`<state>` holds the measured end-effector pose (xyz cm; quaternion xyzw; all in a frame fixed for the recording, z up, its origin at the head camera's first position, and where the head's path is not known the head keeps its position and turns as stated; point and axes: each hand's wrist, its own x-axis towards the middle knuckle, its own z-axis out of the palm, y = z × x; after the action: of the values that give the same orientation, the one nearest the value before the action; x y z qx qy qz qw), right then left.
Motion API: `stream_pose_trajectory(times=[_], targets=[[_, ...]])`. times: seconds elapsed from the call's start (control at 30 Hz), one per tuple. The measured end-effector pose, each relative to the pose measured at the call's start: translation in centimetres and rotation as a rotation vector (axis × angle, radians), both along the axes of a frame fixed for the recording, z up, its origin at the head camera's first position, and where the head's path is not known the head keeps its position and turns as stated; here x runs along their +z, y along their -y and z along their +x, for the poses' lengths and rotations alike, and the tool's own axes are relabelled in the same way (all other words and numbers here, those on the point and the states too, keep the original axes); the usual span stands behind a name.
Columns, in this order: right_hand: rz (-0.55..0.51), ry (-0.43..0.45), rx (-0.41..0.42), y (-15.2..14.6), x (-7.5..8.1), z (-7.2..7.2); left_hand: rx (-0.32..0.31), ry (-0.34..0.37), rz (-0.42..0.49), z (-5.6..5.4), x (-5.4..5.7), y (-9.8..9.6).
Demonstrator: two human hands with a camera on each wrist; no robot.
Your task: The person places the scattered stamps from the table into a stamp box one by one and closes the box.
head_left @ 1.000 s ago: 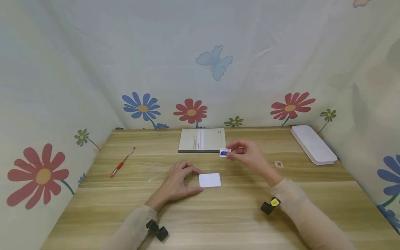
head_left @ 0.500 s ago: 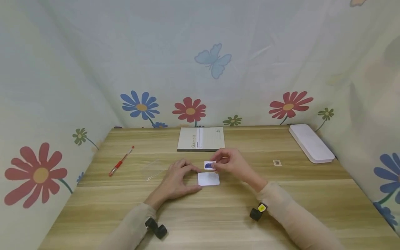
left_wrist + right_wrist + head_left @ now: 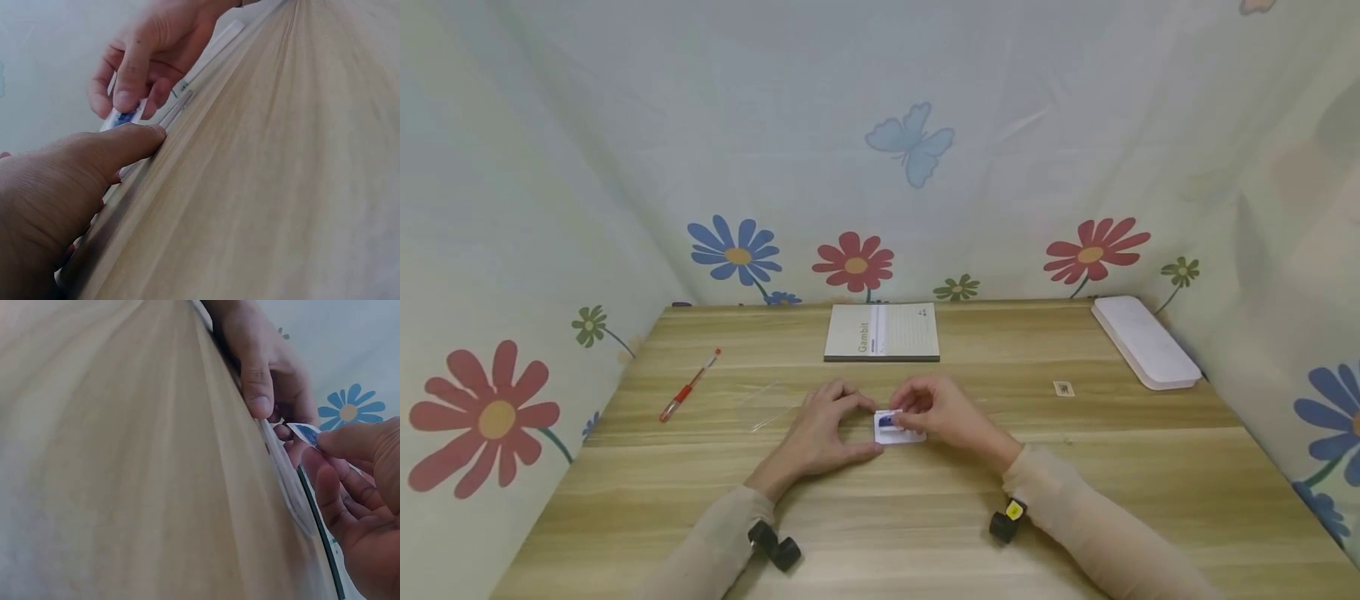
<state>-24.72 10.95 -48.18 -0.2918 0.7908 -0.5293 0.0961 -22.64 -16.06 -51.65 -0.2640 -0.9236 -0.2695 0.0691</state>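
Moved within half a second from just beyond a card [image 3: 892,438] to directly over it, a stamp [image 3: 887,422] is pinched between the thumb and fingers of a person's right hand [image 3: 942,413]. Seen from the right wrist, the stamp is tilted; whether it touches the card cannot be told. At the card's left end, the left hand [image 3: 824,432] holds it against the tabletop [image 3: 865,525], thumb on the near corner, fingers at the far one, a gap open between them. Just beyond the pair lies a notebook [image 3: 880,333] marked "Gambit." To the left are a clear sheet [image 3: 767,407] and, past it, a red pen [image 3: 689,387]. To the right, a smaller stamp [image 3: 1063,388] lies near a white case [image 3: 1146,343]. A flowered cloth [image 3: 790,150] hangs behind.
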Motion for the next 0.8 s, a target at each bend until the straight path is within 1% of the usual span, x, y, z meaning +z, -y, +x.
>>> stream_pose_trajectory(times=[0.13,0.27,0.4,0.53,0.8], targets=[[0.016,-0.034,0.003,0.2,-0.5,0.0,-0.003,0.001,0.007,0.0,0.0,0.0],[0.049,-0.063,-0.025,0.3,-0.9,0.0,-0.004,-0.004,0.007,0.0,0.0,0.0],[0.105,-0.091,-0.047,0.3,-1.1,0.0,-0.002,0.001,0.005,0.0,0.0,-0.1],[0.148,-0.131,-0.05,0.5,-1.3,0.0,0.004,0.005,0.001,0.0,0.0,-0.1],[0.213,-0.212,-0.073,0.6,-1.4,0.3,0.0,0.002,-0.009,0.0,0.1,0.0]])
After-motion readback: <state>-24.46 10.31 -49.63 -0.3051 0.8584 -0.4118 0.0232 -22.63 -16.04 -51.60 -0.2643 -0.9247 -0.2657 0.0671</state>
